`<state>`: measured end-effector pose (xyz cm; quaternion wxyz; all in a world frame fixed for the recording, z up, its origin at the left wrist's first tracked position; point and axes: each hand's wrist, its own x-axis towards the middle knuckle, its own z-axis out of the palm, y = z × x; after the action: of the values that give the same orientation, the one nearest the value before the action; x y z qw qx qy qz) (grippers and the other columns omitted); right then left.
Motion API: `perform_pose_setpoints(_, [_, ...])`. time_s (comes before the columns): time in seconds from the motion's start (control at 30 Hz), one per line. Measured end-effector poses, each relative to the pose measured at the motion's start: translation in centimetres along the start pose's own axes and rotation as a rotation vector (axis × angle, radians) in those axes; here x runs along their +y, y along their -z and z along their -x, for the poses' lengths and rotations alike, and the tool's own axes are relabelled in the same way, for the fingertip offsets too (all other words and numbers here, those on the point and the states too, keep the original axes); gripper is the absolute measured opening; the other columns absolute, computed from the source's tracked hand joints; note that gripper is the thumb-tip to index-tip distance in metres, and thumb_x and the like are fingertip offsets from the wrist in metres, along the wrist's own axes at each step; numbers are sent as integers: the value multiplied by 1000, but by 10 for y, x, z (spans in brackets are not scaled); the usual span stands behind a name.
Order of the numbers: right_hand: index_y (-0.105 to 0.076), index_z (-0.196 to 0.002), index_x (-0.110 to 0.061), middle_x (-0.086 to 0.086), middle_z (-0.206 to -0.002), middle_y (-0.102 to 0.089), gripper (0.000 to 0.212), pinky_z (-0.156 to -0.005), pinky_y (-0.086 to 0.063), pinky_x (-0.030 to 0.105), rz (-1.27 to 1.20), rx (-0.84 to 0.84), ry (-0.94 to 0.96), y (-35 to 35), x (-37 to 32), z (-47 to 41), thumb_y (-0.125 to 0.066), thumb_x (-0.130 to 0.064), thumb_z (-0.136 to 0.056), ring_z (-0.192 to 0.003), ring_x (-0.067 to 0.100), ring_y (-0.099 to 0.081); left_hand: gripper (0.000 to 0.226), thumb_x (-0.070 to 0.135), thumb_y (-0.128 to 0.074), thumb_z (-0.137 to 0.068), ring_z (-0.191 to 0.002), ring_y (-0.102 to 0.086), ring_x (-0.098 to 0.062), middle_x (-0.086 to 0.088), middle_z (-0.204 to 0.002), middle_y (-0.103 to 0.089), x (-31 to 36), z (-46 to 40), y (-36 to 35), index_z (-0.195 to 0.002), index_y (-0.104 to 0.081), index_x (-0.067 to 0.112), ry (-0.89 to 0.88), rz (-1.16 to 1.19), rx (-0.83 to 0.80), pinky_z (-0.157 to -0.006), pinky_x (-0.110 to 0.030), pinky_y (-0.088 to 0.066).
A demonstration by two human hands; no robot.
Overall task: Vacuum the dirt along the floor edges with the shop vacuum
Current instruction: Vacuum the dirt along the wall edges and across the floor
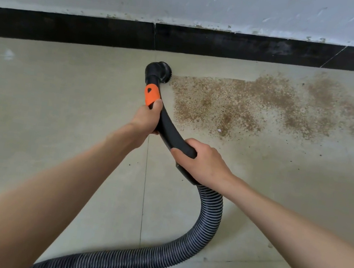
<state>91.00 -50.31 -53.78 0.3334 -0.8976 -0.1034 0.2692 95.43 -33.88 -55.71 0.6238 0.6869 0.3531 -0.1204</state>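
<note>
Ribbed hose (205, 225) loops across the floor (39, 95) nearest the viewer and rises to the curved black wand (169, 130), which both hands hold: right hand (202, 160) wrapped round its rear end, left hand (145, 117) curled round it just behind the orange collar (151, 94). The wand's long axis points toward the black skirting (72, 28). Its round brush head (161, 70) sits at the left edge of the dirt (245, 102), which spreads rightward along the floor edge, so the sweep looks set to go right.

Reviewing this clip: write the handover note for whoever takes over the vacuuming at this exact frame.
Left hand grips the black wand just below its orange collar; right hand grips the wand's rear end where the ribbed hose joins.
Round brush nozzle sits on the floor at the left edge of the dirt patch, near the black baseboard.
Floor left of the nozzle looks clean; the patch to its right remains.
</note>
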Motion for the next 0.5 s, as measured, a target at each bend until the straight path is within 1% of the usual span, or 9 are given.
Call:
perform_pose_setpoints(0.1, [-57, -87, -22, -2, -78, -67, 33, -67, -48, 35, -27, 18, -26, 7, 8, 1, -52, -54, -88, -74, 19, -62, 35, 35, -34, -100, -90, -53, -25, -4, -82, -49, 8, 2, -17, -108, -42, 2, -16, -23, -9, -81, -36, -49])
perform_pose_setpoints(0.2, [-59, -88, -18, 1, -79, -68, 36, -69, -50, 39, -74, 47, -48, 19, 26, 8, -52, -53, -88, -74, 21, -63, 34, 36, -31, -101, -88, -53, -25, -3, -81, -49, 13, 4, -43, -103, -41, 3, -44, -86, -46, -84, -38, -49])
perform_pose_setpoints(0.27, [-60, -91, -17, 0, -79, -68, 35, -71, -51, 40, -107, 65, -66, 30, 41, 14, -53, -51, -89, -74, 20, -64, 33, 36, -30, -101, -84, -53, -25, -7, -84, -51, 16, 5, -65, -95, -43, 5, -61, -123, -80, -87, -40, -49])
perform_pose_setpoints(0.33, [-61, -93, -21, -2, -80, -69, 32, -74, -53, 41, -138, 94, -88, 43, 58, 18, -53, -52, -89, -76, 19, -65, 33, 36, -30, -101, -85, -53, -26, -8, -87, -51, 21, 5, -89, -81, -42, 13, -77, -145, -115, -88, -43, -50])
perform_pose_setpoints(0.37, [-61, -92, -24, -3, -80, -69, 29, -75, -54, 41, -152, 111, -100, 49, 67, 19, -53, -52, -88, -77, 18, -65, 34, 36, -30, -101, -83, -52, -26, -7, -84, -49, 23, 4, -102, -75, -39, 16, -80, -163, -131, -86, -43, -50])
perform_pose_setpoints(0.4, [-60, -90, -27, -4, -80, -69, 27, -75, -54, 42, -163, 128, -112, 55, 75, 21, -53, -53, -88, -76, 17, -65, 36, 37, -30, -101, -79, -51, -24, -6, -80, -47, 26, 5, -114, -73, -38, 16, -80, -187, -146, -81, -41, -50])
perform_pose_setpoints(0.47, [-60, -88, -28, -5, -79, -68, 24, -74, -53, 40, -172, 173, -142, 66, 91, 25, -53, -51, -88, -75, 15, -64, 38, 37, -29, -101, -70, -48, -21, -7, -79, -46, 31, 5, -139, -73, -39, 13, -93, -227, -192, -70, -35, -46])
perform_pose_setpoints(0.5, [-60, -89, -27, -6, -79, -68, 23, -74, -52, 40, -171, 198, -160, 71, 99, 27, -54, -50, -88, -75, 14, -63, 39, 37, -29, -101, -68, -47, -20, -7, -79, -46, 33, 6, -152, -73, -40, 13, -102, -251, -218, -67, -34, -44])
